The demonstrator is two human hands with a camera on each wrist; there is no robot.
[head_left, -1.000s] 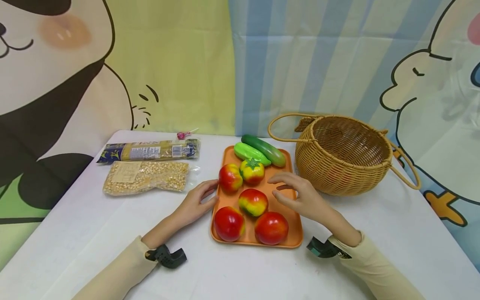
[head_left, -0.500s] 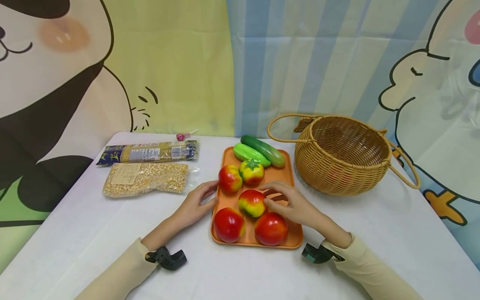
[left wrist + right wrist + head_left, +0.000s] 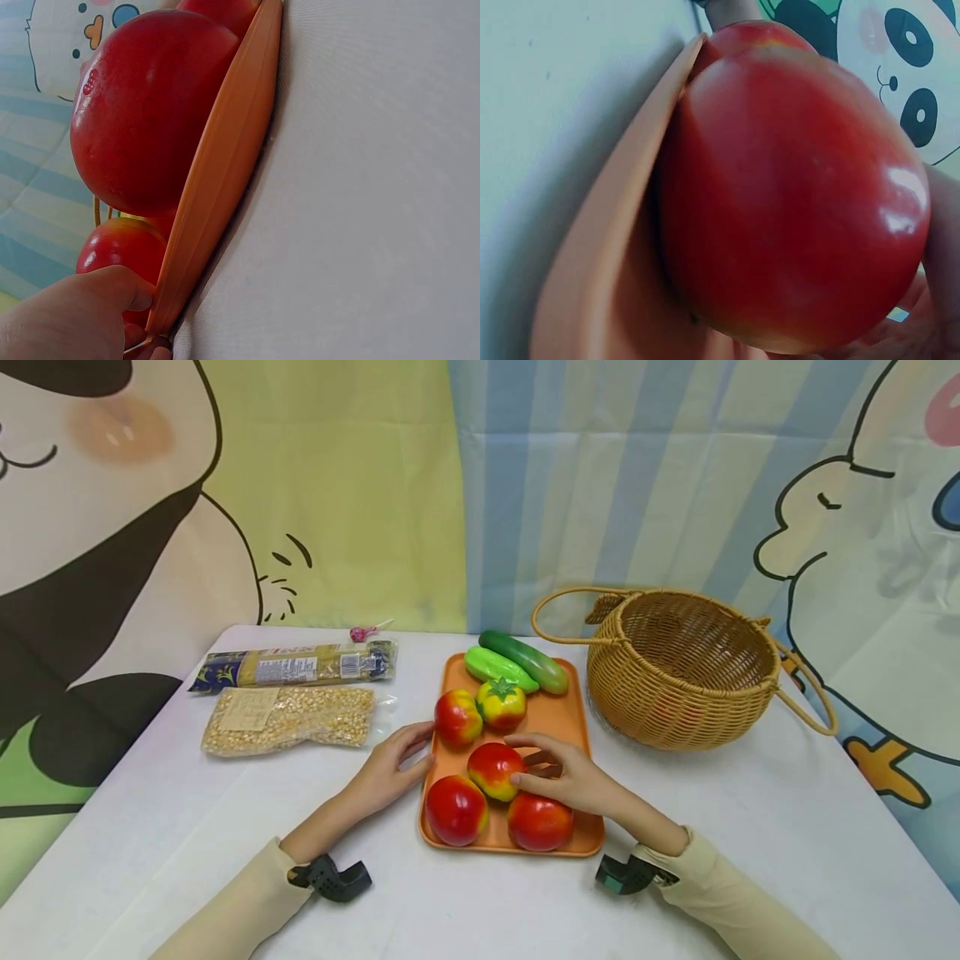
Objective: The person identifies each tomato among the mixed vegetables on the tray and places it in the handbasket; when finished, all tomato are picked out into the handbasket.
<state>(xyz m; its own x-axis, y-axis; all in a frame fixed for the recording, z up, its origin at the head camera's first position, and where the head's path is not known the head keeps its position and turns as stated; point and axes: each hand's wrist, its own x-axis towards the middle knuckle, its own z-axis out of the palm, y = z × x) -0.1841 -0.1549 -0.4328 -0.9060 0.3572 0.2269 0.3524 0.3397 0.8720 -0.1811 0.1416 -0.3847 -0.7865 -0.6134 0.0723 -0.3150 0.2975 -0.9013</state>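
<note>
An orange tray [image 3: 551, 720] holds several red-and-yellow round fruits, a yellow one with a green star-shaped top [image 3: 502, 703], a light green vegetable [image 3: 500, 669] and a dark green cucumber [image 3: 527, 662]. My right hand [image 3: 573, 777] has its fingers curved round the right side of the middle fruit [image 3: 495, 769], thumb against it. My left hand [image 3: 388, 772] holds the tray's left rim; in the left wrist view its thumb presses the rim [image 3: 217, 172]. A large red fruit [image 3: 795, 202] hides most of the right hand in the right wrist view.
A wicker basket [image 3: 678, 710] with two handles stands right of the tray. On the left lie a bag of corn kernels [image 3: 300, 718], a long printed packet [image 3: 300, 667] and a small pink lollipop [image 3: 363, 633]. A patterned cloth hangs behind the table.
My right hand has come down and left onto the middle fruit, which has shifted slightly left and turned. My left hand has stayed at the tray's rim.
</note>
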